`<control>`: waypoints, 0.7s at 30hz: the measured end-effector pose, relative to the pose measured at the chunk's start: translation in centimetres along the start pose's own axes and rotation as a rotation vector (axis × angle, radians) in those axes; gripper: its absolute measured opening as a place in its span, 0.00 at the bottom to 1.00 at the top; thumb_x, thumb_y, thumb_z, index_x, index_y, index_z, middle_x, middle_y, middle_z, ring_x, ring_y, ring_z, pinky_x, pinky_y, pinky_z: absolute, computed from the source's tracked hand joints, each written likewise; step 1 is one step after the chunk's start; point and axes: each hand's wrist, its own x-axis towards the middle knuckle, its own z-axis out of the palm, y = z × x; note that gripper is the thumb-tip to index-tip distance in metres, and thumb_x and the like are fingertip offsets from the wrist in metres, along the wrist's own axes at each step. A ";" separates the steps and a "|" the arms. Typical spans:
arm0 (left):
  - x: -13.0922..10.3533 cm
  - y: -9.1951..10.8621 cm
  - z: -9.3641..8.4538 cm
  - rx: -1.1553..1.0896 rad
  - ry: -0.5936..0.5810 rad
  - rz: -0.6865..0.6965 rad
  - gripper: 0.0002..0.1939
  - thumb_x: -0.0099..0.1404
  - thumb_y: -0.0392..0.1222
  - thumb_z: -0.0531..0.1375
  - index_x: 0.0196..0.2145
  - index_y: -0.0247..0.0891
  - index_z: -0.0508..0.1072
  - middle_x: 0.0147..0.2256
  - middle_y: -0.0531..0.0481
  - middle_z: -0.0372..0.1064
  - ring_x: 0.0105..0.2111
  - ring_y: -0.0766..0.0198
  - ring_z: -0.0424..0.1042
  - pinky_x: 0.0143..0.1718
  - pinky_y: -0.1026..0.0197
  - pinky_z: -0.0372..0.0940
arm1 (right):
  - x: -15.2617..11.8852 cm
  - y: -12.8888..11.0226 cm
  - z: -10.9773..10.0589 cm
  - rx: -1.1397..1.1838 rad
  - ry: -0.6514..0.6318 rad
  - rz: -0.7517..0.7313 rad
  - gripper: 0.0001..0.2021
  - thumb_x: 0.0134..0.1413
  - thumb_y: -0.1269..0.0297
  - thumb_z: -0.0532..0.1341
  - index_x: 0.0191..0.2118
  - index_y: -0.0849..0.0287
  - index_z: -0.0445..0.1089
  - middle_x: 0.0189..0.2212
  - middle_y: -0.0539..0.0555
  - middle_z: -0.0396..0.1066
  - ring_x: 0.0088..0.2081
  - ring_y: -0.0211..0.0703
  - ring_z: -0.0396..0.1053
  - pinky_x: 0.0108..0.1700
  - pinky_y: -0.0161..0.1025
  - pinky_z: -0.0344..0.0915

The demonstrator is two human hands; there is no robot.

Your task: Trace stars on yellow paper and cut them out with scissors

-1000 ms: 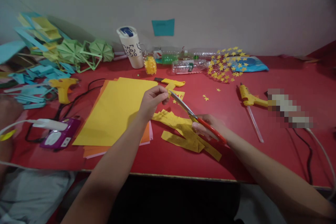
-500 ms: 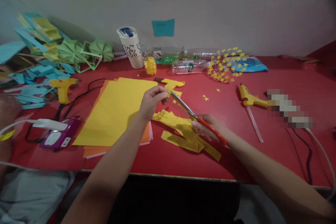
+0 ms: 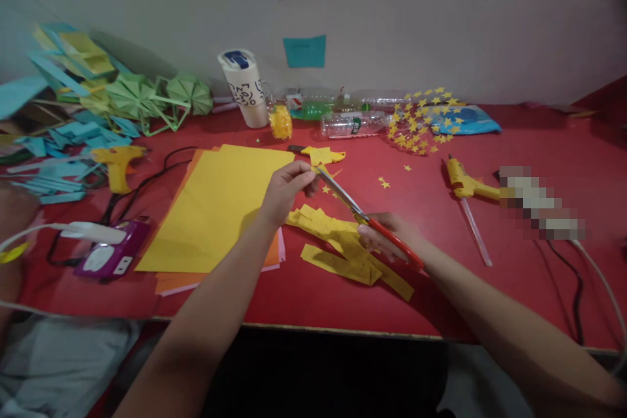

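Observation:
My left hand pinches a small piece of yellow paper between thumb and fingertips, its shape mostly hidden. A pair of scissors with red handles is in my right hand. Their blades look nearly together, with the tips at the paper. Just beyond lies a yellow utility knife, with yellow paper over or against it. Small cut yellow stars lie under the blades. Below both hands, yellow paper strips lie in an overlapping pile.
Left of my hand is a stack of yellow sheets over orange and pink ones. Glue guns lie on both sides, beside a purple power block. Bottles, a tumbler and a star-covered object line the back. Someone's arm is far left.
The yellow paper at the scissor tips has shifted and shows less below the blades; a yellow piece now shows at the utility knife. Both hands have barely moved.

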 end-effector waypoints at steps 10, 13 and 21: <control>0.0 -0.2 0.1 -0.021 0.031 -0.008 0.07 0.50 0.42 0.65 0.21 0.37 0.71 0.18 0.55 0.67 0.19 0.70 0.66 0.23 0.66 0.62 | 0.1 0.2 -0.1 0.004 -0.021 0.010 0.28 0.40 0.36 0.65 0.22 0.58 0.60 0.15 0.46 0.63 0.12 0.29 0.56 0.14 0.30 0.53; 0.0 0.0 0.2 -0.017 0.032 -0.011 0.07 0.50 0.41 0.65 0.21 0.37 0.71 0.18 0.55 0.67 0.19 0.70 0.65 0.22 0.66 0.62 | 0.0 -0.1 0.0 0.003 -0.019 0.004 0.28 0.41 0.35 0.65 0.21 0.58 0.60 0.15 0.46 0.63 0.11 0.29 0.55 0.14 0.30 0.53; 0.0 0.2 0.1 -0.001 0.047 -0.026 0.07 0.49 0.42 0.64 0.20 0.38 0.71 0.18 0.55 0.66 0.19 0.70 0.64 0.22 0.65 0.62 | 0.0 -0.1 0.0 0.002 -0.017 0.008 0.28 0.40 0.35 0.65 0.20 0.57 0.59 0.15 0.46 0.63 0.11 0.29 0.55 0.13 0.30 0.51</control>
